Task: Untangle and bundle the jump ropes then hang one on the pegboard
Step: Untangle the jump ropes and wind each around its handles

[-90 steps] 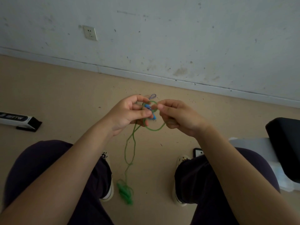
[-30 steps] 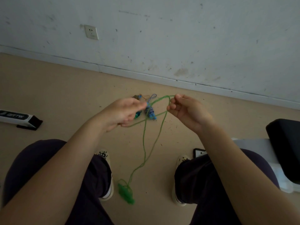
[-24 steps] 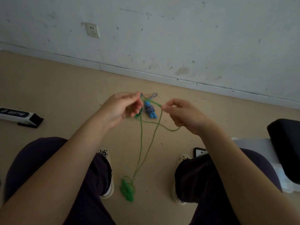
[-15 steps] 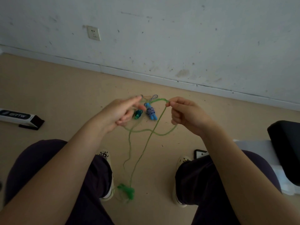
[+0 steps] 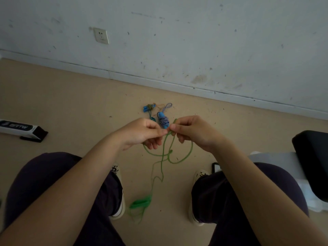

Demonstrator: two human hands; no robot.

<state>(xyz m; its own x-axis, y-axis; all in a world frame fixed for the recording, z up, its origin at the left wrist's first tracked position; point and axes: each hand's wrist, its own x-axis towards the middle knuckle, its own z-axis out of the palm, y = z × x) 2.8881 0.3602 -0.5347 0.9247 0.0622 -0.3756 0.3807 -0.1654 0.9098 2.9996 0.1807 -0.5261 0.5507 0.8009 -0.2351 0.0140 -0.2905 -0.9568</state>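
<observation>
A thin green jump rope hangs in loops between my knees, down to its green handles near the floor. My left hand pinches the rope at thumb and fingertip. My right hand pinches it right beside, fingertips nearly touching. On the floor beyond lie a bundled blue-and-white rope with a blue handle and a small bundle with blue handles. No pegboard is in sight.
I sit with both knees apart, shoes on a tan floor. A white and black box lies at the left. A black seat over a white surface is at the right. A white wall with a socket stands ahead.
My hands have come together, fingertips now almost meeting on the green rope. The slack has dropped into wider loops below them, and the green handles have swung slightly.
</observation>
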